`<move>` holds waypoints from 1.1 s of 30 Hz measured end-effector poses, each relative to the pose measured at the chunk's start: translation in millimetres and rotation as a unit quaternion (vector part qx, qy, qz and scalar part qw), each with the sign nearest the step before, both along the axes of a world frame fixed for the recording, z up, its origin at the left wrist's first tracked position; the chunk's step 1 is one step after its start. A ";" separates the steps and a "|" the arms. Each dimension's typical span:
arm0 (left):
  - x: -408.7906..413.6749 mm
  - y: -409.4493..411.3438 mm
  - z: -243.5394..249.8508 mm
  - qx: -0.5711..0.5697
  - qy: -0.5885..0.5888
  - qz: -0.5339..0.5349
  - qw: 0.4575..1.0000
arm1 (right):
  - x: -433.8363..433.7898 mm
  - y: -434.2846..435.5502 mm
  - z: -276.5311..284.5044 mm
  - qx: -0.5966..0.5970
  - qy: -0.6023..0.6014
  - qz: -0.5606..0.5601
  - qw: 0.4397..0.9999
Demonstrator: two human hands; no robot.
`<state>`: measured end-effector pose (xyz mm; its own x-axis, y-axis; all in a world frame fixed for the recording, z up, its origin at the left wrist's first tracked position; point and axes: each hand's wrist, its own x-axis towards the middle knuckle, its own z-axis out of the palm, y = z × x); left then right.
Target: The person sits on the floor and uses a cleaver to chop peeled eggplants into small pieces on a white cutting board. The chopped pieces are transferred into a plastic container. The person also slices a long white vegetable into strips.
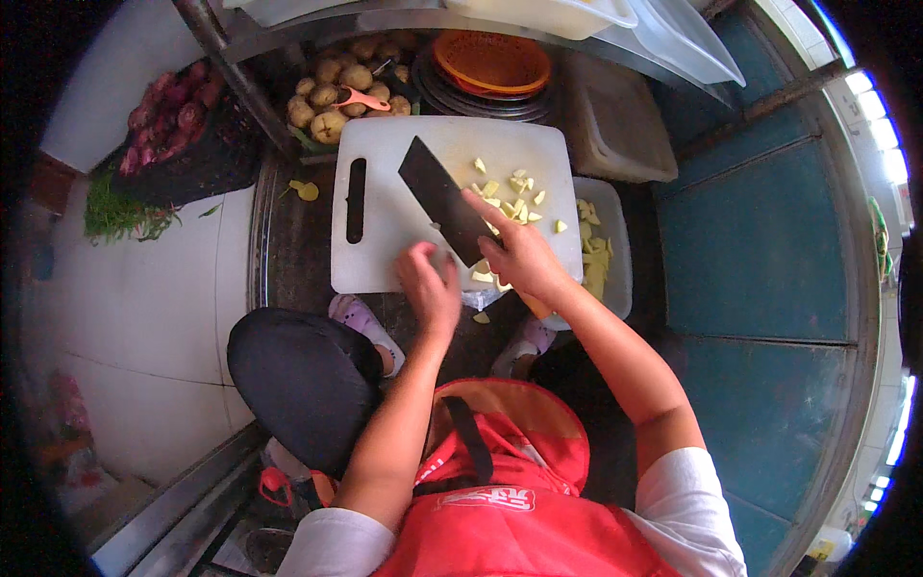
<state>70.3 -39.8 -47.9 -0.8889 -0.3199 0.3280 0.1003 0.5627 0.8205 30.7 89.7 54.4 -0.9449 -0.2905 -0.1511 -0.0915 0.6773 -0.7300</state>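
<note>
A white plastic cutting board (389, 137) with a slot handle lies in front of me. My right hand (525, 261) grips a dark-bladed cleaver (440, 195) by its handle end, index finger stretched along the blade, which slants to the upper left over the board. My left hand (430, 281) is at the board's near edge, blurred, its fingers curled; whether something is between them is hidden. Pale chopped vegetable pieces (520, 209) are scattered on the board's right half, several close beside the cleaver. One loose piece (482, 317) lies below the board's near edge.
A plastic tub (621, 216) with pale pieces stands partly under the board's right side. Behind are potatoes (328, 126) with a pink peeler (364, 99), orange baskets (494, 61) and a lidded container (613, 115). Red onions (173, 115) are far left. A metal shelf (346, 27) overhangs the back.
</note>
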 end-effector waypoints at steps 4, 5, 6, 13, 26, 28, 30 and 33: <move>21.2 16.8 6.9 -0.170 -0.018 -0.107 0.979 | -6.0 3.0 -17.6 0.025 0.061 0.038 0.997; 21.2 20.2 4.2 -0.188 -0.010 -0.121 0.975 | -7.9 5.5 -21.7 0.039 0.088 0.047 0.994; 20.9 22.6 2.3 -0.204 0.000 -0.135 0.970 | -8.9 8.8 -20.8 0.031 0.066 0.033 0.997; 1.8 38.9 -3.3 -0.261 -0.062 -0.180 0.946 | -12.7 52.8 -0.6 -0.016 -0.072 -0.079 0.994; -55.8 83.4 -8.9 -0.370 -0.063 -0.137 0.917 | 27.0 146.6 -7.6 -0.055 -0.074 -0.245 0.965; -65.4 92.5 -9.8 -0.356 -0.051 -0.159 0.919 | 32.2 159.6 -9.9 -0.079 -0.076 -0.277 0.955; -72.6 102.2 -11.2 -0.348 -0.042 -0.182 0.919 | 35.0 172.0 -14.6 -0.082 -0.058 -0.283 0.954; -76.0 122.7 -12.3 -0.336 -0.031 -0.218 0.916 | 39.3 185.1 -14.6 -0.093 -0.097 -0.318 0.939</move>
<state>-5.7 82.9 -60.2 -0.9073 0.3257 0.2658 0.4010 0.8605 0.3143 70.0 274.9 39.9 -0.8966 0.2840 -0.3399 0.4339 0.4094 -0.8026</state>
